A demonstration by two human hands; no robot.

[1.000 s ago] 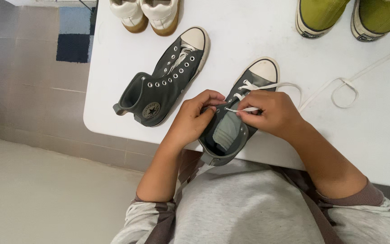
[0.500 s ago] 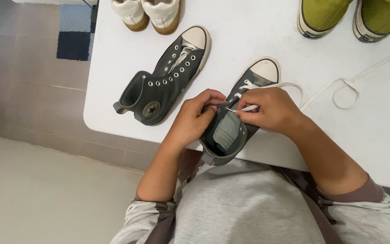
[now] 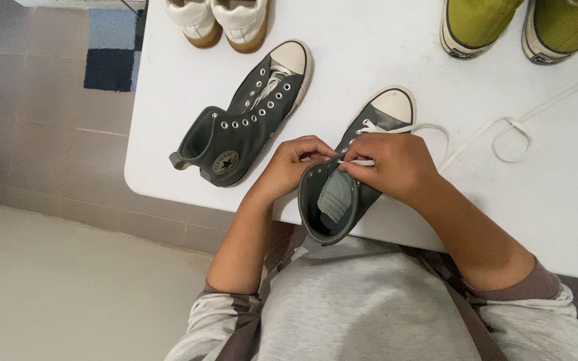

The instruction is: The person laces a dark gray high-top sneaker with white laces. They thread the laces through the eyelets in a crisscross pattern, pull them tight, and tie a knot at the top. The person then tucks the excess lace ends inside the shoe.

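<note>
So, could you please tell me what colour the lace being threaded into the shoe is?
White lace, against the dark grey shoe; the head view shows it.

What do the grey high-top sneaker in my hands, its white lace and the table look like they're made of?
Grey high-top sneaker: looks like matte woven canvas, with a smooth white toe cap, probably rubber. White lace: flat and limp, likely woven cotton or polyester. Table: smooth plain white top with a rounded corner, probably plastic or laminate; the view cannot settle which.
</note>
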